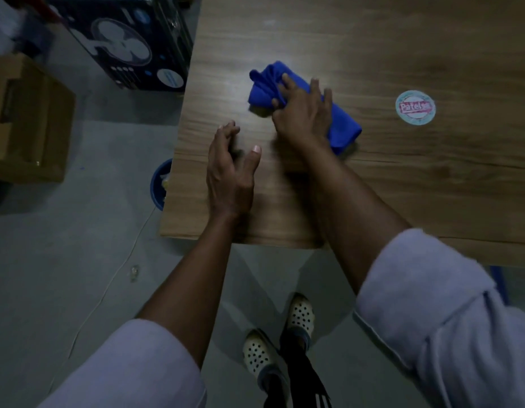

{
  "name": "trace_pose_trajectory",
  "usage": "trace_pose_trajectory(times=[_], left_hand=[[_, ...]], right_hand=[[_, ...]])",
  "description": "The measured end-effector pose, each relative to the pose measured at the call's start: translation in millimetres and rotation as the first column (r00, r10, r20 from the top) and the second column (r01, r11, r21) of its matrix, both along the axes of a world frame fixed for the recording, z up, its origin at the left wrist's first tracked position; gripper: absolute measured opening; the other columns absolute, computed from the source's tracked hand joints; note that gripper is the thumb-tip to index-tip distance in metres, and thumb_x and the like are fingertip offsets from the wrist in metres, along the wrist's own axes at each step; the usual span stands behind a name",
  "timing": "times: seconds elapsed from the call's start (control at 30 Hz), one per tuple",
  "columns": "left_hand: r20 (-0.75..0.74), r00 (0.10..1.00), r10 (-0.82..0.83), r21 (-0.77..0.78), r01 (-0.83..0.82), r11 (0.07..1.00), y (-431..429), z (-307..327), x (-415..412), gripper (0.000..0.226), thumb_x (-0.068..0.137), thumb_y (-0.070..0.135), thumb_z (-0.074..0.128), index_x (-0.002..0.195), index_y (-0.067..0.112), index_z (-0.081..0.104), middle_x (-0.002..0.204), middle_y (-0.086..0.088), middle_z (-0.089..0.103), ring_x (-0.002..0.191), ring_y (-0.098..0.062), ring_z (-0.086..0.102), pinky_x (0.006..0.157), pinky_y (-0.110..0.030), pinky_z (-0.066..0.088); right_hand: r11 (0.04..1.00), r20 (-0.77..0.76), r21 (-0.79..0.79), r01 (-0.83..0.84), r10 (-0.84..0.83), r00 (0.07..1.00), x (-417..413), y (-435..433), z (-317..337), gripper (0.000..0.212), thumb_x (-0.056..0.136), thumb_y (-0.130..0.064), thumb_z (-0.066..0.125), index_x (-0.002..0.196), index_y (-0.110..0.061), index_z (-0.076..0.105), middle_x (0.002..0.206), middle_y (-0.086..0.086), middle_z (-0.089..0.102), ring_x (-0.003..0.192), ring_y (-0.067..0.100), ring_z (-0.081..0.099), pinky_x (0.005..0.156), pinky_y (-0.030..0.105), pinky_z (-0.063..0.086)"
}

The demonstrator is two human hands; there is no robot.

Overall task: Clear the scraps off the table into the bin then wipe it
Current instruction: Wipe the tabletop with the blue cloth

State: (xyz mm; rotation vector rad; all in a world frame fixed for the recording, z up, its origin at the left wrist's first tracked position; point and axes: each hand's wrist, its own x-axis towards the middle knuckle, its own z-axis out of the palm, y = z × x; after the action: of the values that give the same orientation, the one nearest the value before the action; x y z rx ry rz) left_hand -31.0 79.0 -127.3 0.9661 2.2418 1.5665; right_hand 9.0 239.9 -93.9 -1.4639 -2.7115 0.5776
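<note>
Cloth: the soft, folded blue cloth (264,86) lies on the wood-grain tabletop (373,39), towards its left edge and well in from the near edge. It is bunched into a thick pad, which probably gives a firmer wiping face than a single layer would.

Right hand: the right hand (302,113) lies on top of the cloth. Its fingers reach across the folds and its thumb is tucked into a fold on the left side, so it grasps the cloth and bears down on it at once. The forearm comes in across the near edge.

Left hand: the left hand (229,169) holds nothing. It is relaxed, with the fingers loosely together and the thumb apart, near the tabletop's near-left corner. Whether it touches the wood I cannot tell. It looks placed to steady the body, clear of the cloth's path.

Bin: the round blue plastic bin (158,187) stands on the floor, half tucked under the tabletop's left edge, a handy spot for catching what is swept off that side. Pale bits show inside it.

Stage: no loose scraps show on the tabletop, so this looks like the wiping part.

Other things: a round printed sticker (415,107) sits towards the right side. A brown cardboard box (29,119) and a dark fan carton (132,45) stand on the floor beyond the left edge.
</note>
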Motion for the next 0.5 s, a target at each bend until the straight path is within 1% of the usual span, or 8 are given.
trace_pose_trajectory(times=[0.07, 0.1, 0.17, 0.23, 0.3, 0.33, 0.4, 0.5], left_hand=[[-0.009, 1.0, 0.005, 0.011, -0.005, 1.0, 1, 4, 0, 0.05, 0.094, 0.037, 0.059, 0.135, 0.01, 0.053, 0.139, -0.003, 0.055, 0.13, -0.012, 0.051, 0.105, -0.021, 0.041], [-0.016, 1.0, 0.015, 0.03, -0.015, 0.999, 0, 5, 0, 0.051, 0.094, 0.037, 0.059, 0.135, 0.007, 0.053, 0.138, -0.005, 0.056, 0.129, -0.014, 0.052, 0.106, -0.025, 0.043], [-0.015, 0.998, 0.059, 0.068, -0.058, 0.996, -2, 9, 1, 0.053, 0.095, 0.037, 0.058, 0.134, 0.002, 0.054, 0.139, -0.009, 0.056, 0.131, -0.016, 0.052, 0.109, -0.032, 0.044], [-0.013, 0.997, 0.076, 0.067, -0.075, 0.995, -2, 9, 1, 0.055, 0.095, 0.038, 0.057, 0.135, 0.001, 0.054, 0.142, -0.011, 0.056, 0.136, -0.017, 0.048, 0.114, -0.036, 0.04], [-0.018, 0.999, 0.044, 0.036, -0.043, 0.998, -2, 8, 3, 0.057, 0.095, 0.038, 0.057, 0.138, 0.002, 0.053, 0.145, -0.012, 0.054, 0.142, -0.024, 0.044, 0.117, -0.05, 0.036], [-0.02, 0.999, 0.026, 0.029, -0.026, 0.999, -3, 7, 3, 0.058, 0.095, 0.039, 0.057, 0.14, 0.003, 0.052, 0.146, -0.012, 0.053, 0.142, -0.027, 0.044, 0.116, -0.053, 0.037], [-0.005, 1.0, 0.01, 0.029, -0.01, 1.0, -2, 6, 4, 0.061, 0.095, 0.042, 0.055, 0.143, 0.005, 0.051, 0.146, -0.011, 0.053, 0.139, -0.025, 0.046, 0.113, -0.05, 0.04], [0.021, 0.999, 0.029, 0.03, -0.03, 0.999, -1, 6, 2, 0.064, 0.095, 0.046, 0.053, 0.146, 0.008, 0.049, 0.145, -0.007, 0.053, 0.134, -0.016, 0.049, 0.112, -0.036, 0.043]], right_hand=[[0.999, -0.033, -0.033, 0.014, -0.016, 0.999, 1, -18, 2, 0.053, 0.106, -0.035, 0.04, 0.158, -0.028, 0.03, 0.167, -0.008, 0.018, 0.155, 0.031, 0.007, 0.126, 0.046, 0.003], [0.999, -0.059, -0.046, -0.021, 0.019, 0.998, 9, -38, -1, 0.054, 0.105, -0.035, 0.041, 0.158, -0.028, 0.03, 0.167, -0.008, 0.017, 0.155, 0.031, 0.006, 0.126, 0.044, 0.003], [0.982, -0.106, 0.008, -0.187, 0.186, 0.977, 45, -86, -10, 0.057, 0.1, -0.036, 0.042, 0.156, -0.03, 0.035, 0.165, -0.01, 0.024, 0.155, 0.031, 0.009, 0.125, 0.043, 0.006], [0.962, -0.108, 0.072, -0.264, 0.27, 0.957, 97, -110, -23, 0.057, 0.096, -0.044, 0.041, 0.152, -0.033, 0.043, 0.161, -0.014, 0.033, 0.154, 0.028, 0.016, 0.124, 0.045, 0.014], [0.971, -0.074, 0.118, -0.207, 0.216, 0.974, 147, -100, -32, 0.056, 0.098, -0.054, 0.041, 0.151, -0.036, 0.043, 0.161, -0.016, 0.032, 0.154, 0.025, 0.018, 0.123, 0.046, 0.019], [0.979, -0.058, 0.139, -0.149, 0.159, 0.986, 164, -90, -33, 0.057, 0.099, -0.057, 0.04, 0.152, -0.035, 0.042, 0.161, -0.016, 0.031, 0.155, 0.025, 0.017, 0.122, 0.047, 0.02], [0.985, -0.026, 0.169, -0.026, 0.031, 0.999, 175, -69, -33, 0.06, 0.101, -0.059, 0.035, 0.154, -0.032, 0.039, 0.163, -0.014, 0.027, 0.155, 0.026, 0.013, 0.123, 0.048, 0.017], [0.96, -0.022, 0.205, 0.192, -0.191, 0.981, 137, -57, -36, 0.062, 0.104, -0.057, 0.027, 0.159, -0.028, 0.027, 0.167, -0.012, 0.017, 0.156, 0.029, 0.005, 0.125, 0.048, 0.009]])
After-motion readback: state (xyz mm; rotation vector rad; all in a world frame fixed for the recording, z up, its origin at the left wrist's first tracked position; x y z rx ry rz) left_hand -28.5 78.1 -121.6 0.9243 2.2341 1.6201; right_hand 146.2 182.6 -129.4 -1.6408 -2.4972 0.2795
